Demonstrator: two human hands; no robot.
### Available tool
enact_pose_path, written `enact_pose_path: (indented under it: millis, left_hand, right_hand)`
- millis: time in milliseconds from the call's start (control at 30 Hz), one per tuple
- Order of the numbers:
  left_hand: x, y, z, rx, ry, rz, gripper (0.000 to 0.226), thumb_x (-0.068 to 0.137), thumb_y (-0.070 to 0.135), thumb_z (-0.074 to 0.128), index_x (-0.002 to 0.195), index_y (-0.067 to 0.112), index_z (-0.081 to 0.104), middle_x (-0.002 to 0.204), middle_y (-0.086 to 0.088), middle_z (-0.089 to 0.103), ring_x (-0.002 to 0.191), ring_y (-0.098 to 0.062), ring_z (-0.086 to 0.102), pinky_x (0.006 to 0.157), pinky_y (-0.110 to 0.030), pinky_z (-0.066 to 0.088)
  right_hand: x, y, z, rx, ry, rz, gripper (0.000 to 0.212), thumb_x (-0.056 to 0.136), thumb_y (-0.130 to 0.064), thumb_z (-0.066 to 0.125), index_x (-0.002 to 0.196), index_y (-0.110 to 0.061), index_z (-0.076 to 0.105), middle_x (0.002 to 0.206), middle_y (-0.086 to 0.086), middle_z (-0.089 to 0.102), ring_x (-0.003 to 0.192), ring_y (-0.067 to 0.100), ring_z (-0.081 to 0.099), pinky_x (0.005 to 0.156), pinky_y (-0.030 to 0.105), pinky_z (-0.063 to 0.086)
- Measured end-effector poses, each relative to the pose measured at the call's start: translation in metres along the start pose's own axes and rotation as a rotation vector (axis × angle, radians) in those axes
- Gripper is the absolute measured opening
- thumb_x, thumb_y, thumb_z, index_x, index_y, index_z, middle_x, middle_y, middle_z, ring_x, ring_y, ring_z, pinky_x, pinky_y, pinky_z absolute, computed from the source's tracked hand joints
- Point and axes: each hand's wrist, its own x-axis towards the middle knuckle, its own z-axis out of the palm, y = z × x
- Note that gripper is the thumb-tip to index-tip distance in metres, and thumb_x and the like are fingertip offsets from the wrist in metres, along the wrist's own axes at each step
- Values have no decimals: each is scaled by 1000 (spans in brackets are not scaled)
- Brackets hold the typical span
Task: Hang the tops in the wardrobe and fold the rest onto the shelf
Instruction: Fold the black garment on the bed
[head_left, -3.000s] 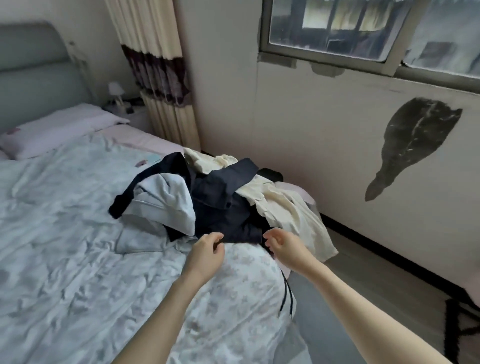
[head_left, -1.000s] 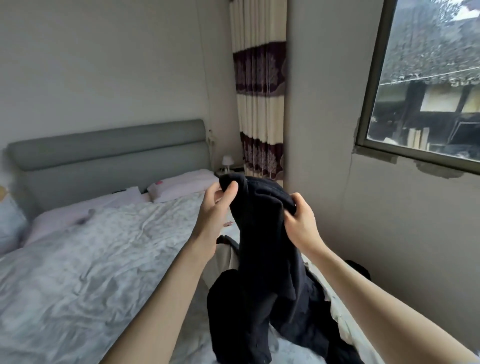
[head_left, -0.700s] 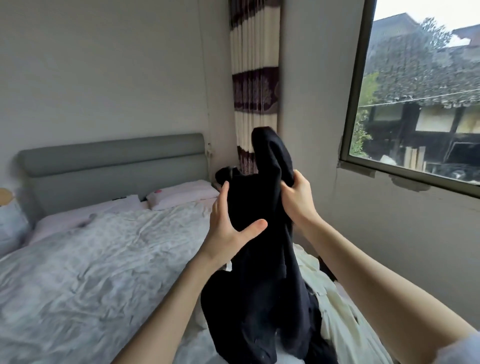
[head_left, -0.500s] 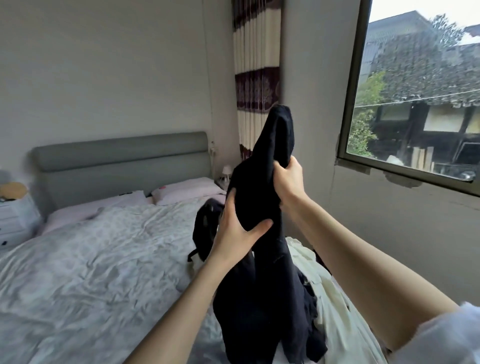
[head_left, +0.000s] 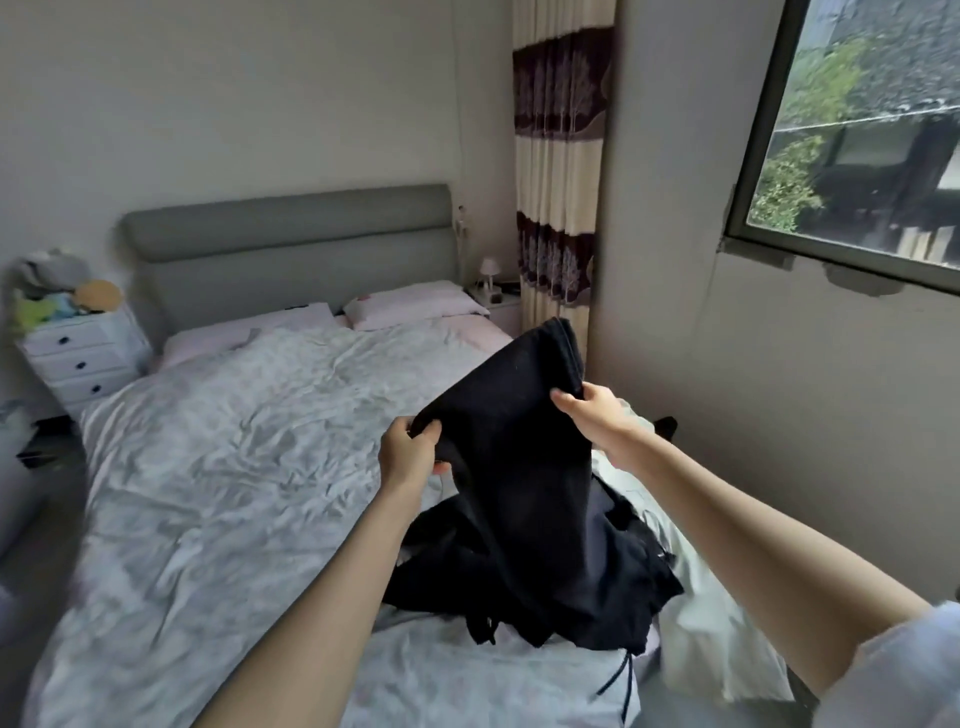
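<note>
A black garment (head_left: 514, 467) hangs above the bed's right side, held up by both hands. My left hand (head_left: 408, 457) pinches its left edge, and my right hand (head_left: 597, 415) grips its upper right edge. Its lower part bunches on the bed, with a drawstring (head_left: 618, 675) trailing off it. A cream garment (head_left: 696, 613) lies under and to the right of it, at the bed's edge. No wardrobe or shelf is in view.
The bed (head_left: 234, 467) with a crumpled pale duvet stretches left and ahead to a grey headboard (head_left: 291, 244). A white drawer unit (head_left: 83, 358) stands at its far left. A wall with a window (head_left: 857, 130) runs close on the right; a curtain (head_left: 561, 182) hangs beyond.
Both hands have come down from head height and spread apart, opening the black garment out wider. The view has tilted down toward the bed.
</note>
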Motion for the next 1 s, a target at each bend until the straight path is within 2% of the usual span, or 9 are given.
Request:
enact_pose_path:
  millis: [100,167,233,333,400,500,667,833,1000]
  left_hand:
    - [14,-23,-1,-22,-64,-37,11,96,18,50,98,12,59,109,-12,64,98,-28,63,87,-47,53]
    - [36,-31,-7,-123,-72,-86,14,97,15,48,103,8,58,108,-12,64,92,-25,63,73,-39,56]
    - [63,-35,-21,-318,25,-171,17,98,9,46,110,0,55,108,-16,60,85,-26,61,63,-32,52]
    - [108,-46,-55,-576,157,-255,26,100,7,42,124,-2,47,124,-19,48,101,-30,54,74,-36,52]
    - [139,-67,-74,-571,71,-268,34,102,12,39,135,4,38,141,-17,41,121,-32,49,90,-43,49]
    - [158,-109,-76,-282,-108,-317,54,100,24,46,148,25,21,155,-6,25,140,-26,29,108,-48,34]
    - [145,-178,-26,221,-457,-382,60,98,33,48,150,25,18,155,-3,23,139,-21,28,108,-36,29]
    - [123,-230,35,683,-796,-41,65,95,33,51,150,24,18,156,2,17,143,-18,17,115,-38,24]
    - [108,-273,97,1206,-1083,465,82,90,42,53,150,34,-3,158,2,-15,143,-27,-21,114,-56,-5]
  right_hand:
    - [-8,29,11,-180,-14,-40,12,96,-35,49,103,-27,54,80,-27,47,73,-9,47,60,-3,36]
    - [-11,55,27,-165,-141,60,29,95,-43,47,114,-23,55,91,-17,60,90,2,59,72,12,47]
    - [-11,79,45,-208,-267,171,41,94,-46,47,127,-22,48,109,-8,63,98,5,60,76,16,47]
    - [-4,111,75,-267,-340,270,55,94,-40,51,142,-17,35,137,3,49,121,14,50,98,25,40]
    - [4,132,98,-334,-333,305,56,95,-37,51,143,-16,33,142,5,44,128,18,45,103,26,37]
    - [5,162,118,-388,-270,400,54,95,-32,51,143,-17,32,142,7,44,130,19,43,101,24,34]
    - [-8,225,127,-394,-139,578,63,92,-24,55,147,-14,25,148,8,36,132,22,40,98,25,33]
    - [-13,271,116,-390,-20,705,72,91,-22,55,150,-17,15,153,10,24,136,28,33,107,34,32]
    - [-17,315,105,-188,133,839,69,94,-21,55,149,-7,16,154,10,24,137,22,30,106,31,29]
